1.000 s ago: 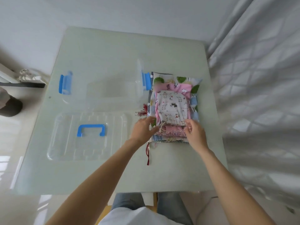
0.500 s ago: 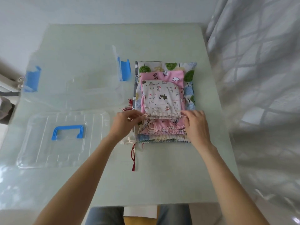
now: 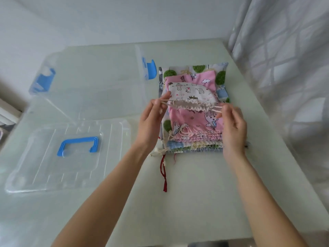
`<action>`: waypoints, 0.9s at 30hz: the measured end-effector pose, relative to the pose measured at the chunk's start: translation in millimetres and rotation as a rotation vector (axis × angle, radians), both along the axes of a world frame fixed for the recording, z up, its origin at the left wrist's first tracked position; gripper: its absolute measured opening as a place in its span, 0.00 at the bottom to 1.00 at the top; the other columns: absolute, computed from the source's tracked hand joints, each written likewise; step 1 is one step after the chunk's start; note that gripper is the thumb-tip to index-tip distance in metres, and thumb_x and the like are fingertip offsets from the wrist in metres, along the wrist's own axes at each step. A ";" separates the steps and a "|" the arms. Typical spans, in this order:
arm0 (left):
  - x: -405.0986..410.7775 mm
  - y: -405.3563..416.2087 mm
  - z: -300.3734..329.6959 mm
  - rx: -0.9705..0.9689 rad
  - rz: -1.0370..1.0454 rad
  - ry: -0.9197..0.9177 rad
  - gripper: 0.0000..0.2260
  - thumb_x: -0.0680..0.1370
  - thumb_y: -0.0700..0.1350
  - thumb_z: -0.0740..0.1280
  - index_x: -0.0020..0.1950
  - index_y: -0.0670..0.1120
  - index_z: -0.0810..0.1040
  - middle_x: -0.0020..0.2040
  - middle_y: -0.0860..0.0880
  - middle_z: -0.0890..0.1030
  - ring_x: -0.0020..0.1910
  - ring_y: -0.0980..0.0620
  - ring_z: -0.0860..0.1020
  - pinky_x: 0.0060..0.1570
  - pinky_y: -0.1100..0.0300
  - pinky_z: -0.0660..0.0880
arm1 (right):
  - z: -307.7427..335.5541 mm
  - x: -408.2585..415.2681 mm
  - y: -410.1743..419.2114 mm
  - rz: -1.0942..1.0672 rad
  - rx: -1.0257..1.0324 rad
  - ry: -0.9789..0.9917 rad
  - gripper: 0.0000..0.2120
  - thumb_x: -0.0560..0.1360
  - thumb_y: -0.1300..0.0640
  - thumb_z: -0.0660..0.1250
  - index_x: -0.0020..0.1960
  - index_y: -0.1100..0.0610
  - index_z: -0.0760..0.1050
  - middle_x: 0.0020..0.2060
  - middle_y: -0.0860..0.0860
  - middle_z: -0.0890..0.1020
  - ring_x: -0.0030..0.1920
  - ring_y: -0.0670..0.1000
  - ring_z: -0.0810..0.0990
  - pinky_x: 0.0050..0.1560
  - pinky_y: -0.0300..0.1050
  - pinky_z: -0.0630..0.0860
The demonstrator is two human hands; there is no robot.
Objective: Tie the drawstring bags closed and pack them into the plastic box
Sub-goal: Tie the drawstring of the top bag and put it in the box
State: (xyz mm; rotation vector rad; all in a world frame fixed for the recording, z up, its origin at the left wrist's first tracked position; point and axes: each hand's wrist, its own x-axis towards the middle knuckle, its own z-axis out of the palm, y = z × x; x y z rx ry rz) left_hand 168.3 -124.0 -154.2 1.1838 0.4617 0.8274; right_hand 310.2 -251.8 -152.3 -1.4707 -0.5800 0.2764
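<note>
A small cream bag with cartoon prints (image 3: 191,92) is lifted off a stack of flat drawstring bags (image 3: 195,125). My left hand (image 3: 151,120) pinches the cream cord at the bag's left end. My right hand (image 3: 233,125) pinches the cord at its right end. The cords run outward and the bag's mouth is gathered into ruffles between my hands. A pink bag lies topmost on the stack. The clear plastic box (image 3: 92,82) with blue latches stands open to the left of the stack.
The box's clear lid (image 3: 114,157) with a blue handle lies flat on the pale table (image 3: 195,202), near its left front. A red cord (image 3: 164,175) trails from the stack toward me. A grey curtain (image 3: 284,77) hangs along the table's right edge.
Both hands have risen from the stack's near edge with the cream bag's cords and moved apart. The bag has lifted and its mouth has gathered. The camera has tilted and moved closer.
</note>
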 end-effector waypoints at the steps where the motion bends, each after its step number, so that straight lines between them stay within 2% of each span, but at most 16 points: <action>1: 1.5 -0.8 1.1 -0.055 -0.032 -0.083 0.13 0.80 0.46 0.55 0.41 0.44 0.73 0.62 0.46 0.77 0.67 0.52 0.72 0.70 0.55 0.63 | 0.6 -1.6 1.3 -0.022 0.063 0.091 0.08 0.80 0.57 0.60 0.45 0.54 0.76 0.34 0.43 0.76 0.37 0.37 0.74 0.45 0.31 0.69; 4: 0.3 -2.9 3.1 -0.171 -0.047 -0.245 0.15 0.81 0.45 0.54 0.36 0.45 0.69 0.55 0.40 0.79 0.63 0.50 0.75 0.68 0.56 0.66 | 2.1 -0.2 -0.6 0.100 0.334 0.490 0.10 0.79 0.54 0.61 0.40 0.54 0.75 0.38 0.46 0.81 0.41 0.44 0.76 0.46 0.37 0.70; 6: -5.5 -3.6 2.6 -0.203 -0.022 -0.266 0.15 0.82 0.46 0.53 0.36 0.45 0.68 0.48 0.43 0.81 0.60 0.50 0.78 0.65 0.58 0.68 | 3.3 -2.1 -5.3 0.219 0.434 0.663 0.10 0.78 0.53 0.61 0.40 0.55 0.73 0.42 0.48 0.82 0.44 0.46 0.77 0.45 0.37 0.71; 9: -22.8 -8.3 -0.6 -0.290 0.038 -0.321 0.14 0.82 0.46 0.53 0.38 0.44 0.68 0.40 0.49 0.84 0.50 0.53 0.82 0.59 0.58 0.72 | -4.9 -8.0 -13.1 0.271 0.483 0.788 0.12 0.78 0.52 0.60 0.37 0.53 0.71 0.45 0.48 0.83 0.46 0.46 0.78 0.44 0.36 0.71; 11: -39.5 -8.3 -5.6 -0.411 0.067 -0.440 0.15 0.82 0.46 0.53 0.38 0.44 0.69 0.35 0.50 0.82 0.41 0.55 0.82 0.51 0.57 0.77 | -14.8 -9.9 -19.5 0.263 0.532 0.870 0.15 0.79 0.53 0.60 0.34 0.54 0.70 0.46 0.49 0.83 0.47 0.46 0.78 0.44 0.36 0.72; 13: -53.8 -6.0 -9.1 -0.513 0.080 -0.585 0.15 0.83 0.45 0.53 0.37 0.44 0.68 0.30 0.51 0.77 0.32 0.56 0.79 0.47 0.55 0.79 | -22.3 -13.9 -24.5 0.285 0.576 0.893 0.17 0.80 0.53 0.59 0.32 0.55 0.69 0.50 0.51 0.83 0.51 0.47 0.79 0.49 0.40 0.75; 15: -59.6 -5.2 -11.4 -0.537 0.079 -0.624 0.15 0.83 0.45 0.52 0.36 0.45 0.65 0.27 0.52 0.70 0.25 0.56 0.70 0.43 0.57 0.79 | -24.7 -22.6 -25.5 0.347 0.634 0.861 0.19 0.80 0.53 0.57 0.33 0.56 0.70 0.53 0.54 0.83 0.56 0.51 0.80 0.58 0.48 0.75; 17: -57.3 -10.5 -10.0 -0.456 0.106 -0.468 0.15 0.83 0.46 0.52 0.36 0.46 0.63 0.26 0.53 0.66 0.23 0.57 0.63 0.33 0.64 0.74 | -22.9 -28.0 -24.3 0.390 0.726 0.864 0.18 0.81 0.52 0.54 0.35 0.57 0.72 0.47 0.54 0.84 0.53 0.52 0.82 0.59 0.54 0.75; 19: -53.3 -17.2 -9.0 -0.239 0.179 -0.205 0.15 0.82 0.45 0.53 0.35 0.47 0.62 0.27 0.53 0.62 0.25 0.56 0.59 0.25 0.66 0.61 | -21.6 -25.4 -20.7 0.400 0.799 0.889 0.19 0.81 0.53 0.54 0.38 0.58 0.77 0.32 0.52 0.82 0.38 0.49 0.83 0.50 0.51 0.80; 21: -52.6 -18.9 -8.5 -0.008 0.263 -0.025 0.15 0.81 0.43 0.54 0.35 0.47 0.60 0.28 0.52 0.60 0.26 0.56 0.57 0.24 0.65 0.56 | -22.0 -19.2 -16.4 0.338 0.740 0.889 0.16 0.81 0.53 0.55 0.46 0.59 0.78 0.23 0.48 0.71 0.24 0.46 0.72 0.38 0.43 0.80; 24: -53.3 -16.6 -5.8 0.080 0.328 0.047 0.16 0.81 0.42 0.55 0.33 0.48 0.58 0.27 0.53 0.59 0.25 0.56 0.56 0.23 0.65 0.55 | -24.9 -15.5 -12.7 0.220 0.557 0.785 0.18 0.82 0.53 0.54 0.33 0.56 0.64 0.21 0.47 0.65 0.22 0.45 0.64 0.30 0.38 0.74; 27: -50.5 -15.6 -6.6 0.078 0.303 0.057 0.16 0.81 0.42 0.55 0.33 0.48 0.59 0.26 0.54 0.60 0.25 0.55 0.55 0.23 0.65 0.55 | -22.9 -14.9 -16.3 0.167 0.456 0.665 0.20 0.82 0.53 0.54 0.32 0.56 0.60 0.21 0.47 0.63 0.22 0.45 0.62 0.28 0.38 0.72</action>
